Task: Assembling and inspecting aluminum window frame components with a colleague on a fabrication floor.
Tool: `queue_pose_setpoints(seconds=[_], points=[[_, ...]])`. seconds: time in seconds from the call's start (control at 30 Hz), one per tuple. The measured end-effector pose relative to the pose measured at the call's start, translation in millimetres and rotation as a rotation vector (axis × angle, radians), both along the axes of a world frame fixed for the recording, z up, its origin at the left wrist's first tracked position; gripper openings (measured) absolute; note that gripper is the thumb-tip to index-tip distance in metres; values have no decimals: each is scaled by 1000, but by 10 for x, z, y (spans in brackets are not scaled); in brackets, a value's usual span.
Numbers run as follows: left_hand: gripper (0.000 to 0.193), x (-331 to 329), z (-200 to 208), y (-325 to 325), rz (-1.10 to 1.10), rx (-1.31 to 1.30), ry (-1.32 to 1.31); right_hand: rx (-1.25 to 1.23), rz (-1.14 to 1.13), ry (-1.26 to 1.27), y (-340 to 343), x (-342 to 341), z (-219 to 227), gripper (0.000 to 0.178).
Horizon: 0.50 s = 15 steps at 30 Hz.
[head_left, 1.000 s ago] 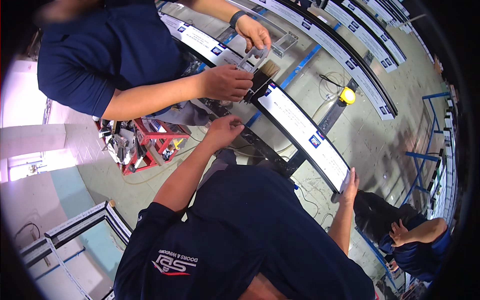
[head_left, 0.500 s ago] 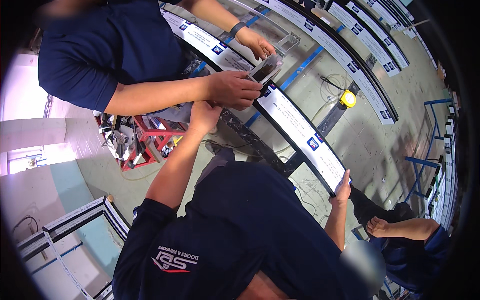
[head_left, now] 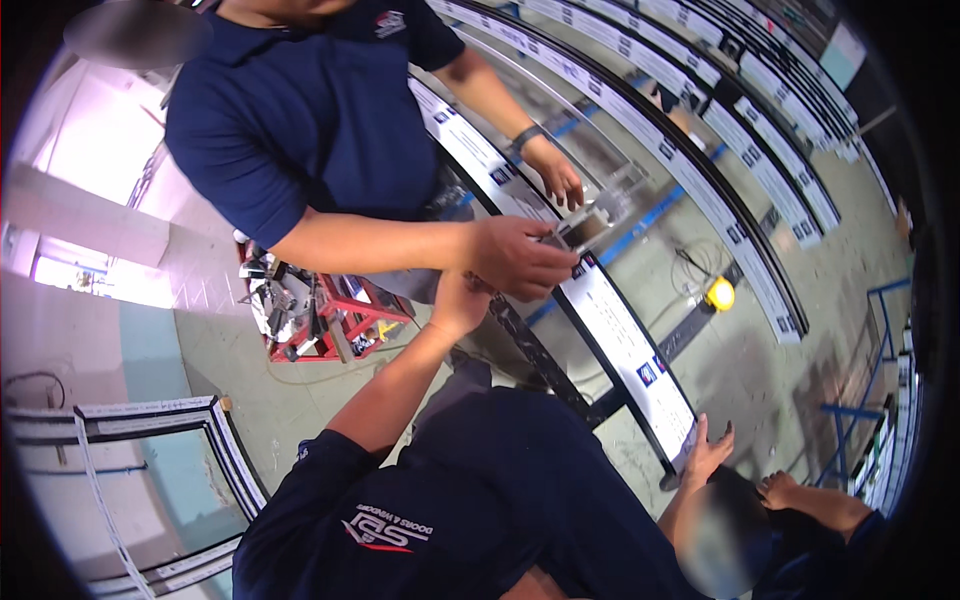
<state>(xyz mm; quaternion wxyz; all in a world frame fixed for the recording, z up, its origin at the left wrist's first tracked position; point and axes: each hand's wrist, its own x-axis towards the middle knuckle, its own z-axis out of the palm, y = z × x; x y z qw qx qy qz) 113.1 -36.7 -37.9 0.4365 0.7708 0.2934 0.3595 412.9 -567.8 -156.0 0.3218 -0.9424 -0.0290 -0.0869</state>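
Observation:
A long, white-labelled dark-edged profile (head_left: 612,322) runs diagonally before me. At its near end is my right hand (head_left: 706,452), fingers apart, touching or close to that end. My left hand (head_left: 462,305) is beside the profile, right under a co-worker's hand (head_left: 525,258); most of its fingers are hidden, so I cannot tell what they hold. That co-worker's hand grips a grey, boxy metal piece (head_left: 592,228) above the profile. The co-worker's other hand (head_left: 556,172) hovers near it with loosely bent fingers.
A red stand (head_left: 350,305) piled with tools and offcuts is at left. Several labelled profiles (head_left: 690,180) lie in rows at far right. A yellow tape measure (head_left: 720,293) rests beyond the profile. A window frame (head_left: 215,440) leans at lower left. Another person's hand (head_left: 775,490) is at lower right.
The view has shifted, so most things appear lower and further right. My right hand's fingers have spread from the profile's end. The co-worker's far hand has come off the metal piece.

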Motion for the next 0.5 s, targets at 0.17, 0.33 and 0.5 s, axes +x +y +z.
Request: queue_pose_setpoints(seconds=[0.17,0.33,0.5], points=[[26,-181,-278,-48,15,-119,-270,-343,409,184,669,110,573,81],[41,-406,-752,-403,8,-634,93,-277,596,694,725,605,406,95],[52,-196,55,-648,-724,-561,777,-450,779,892,665,688,506,108]])
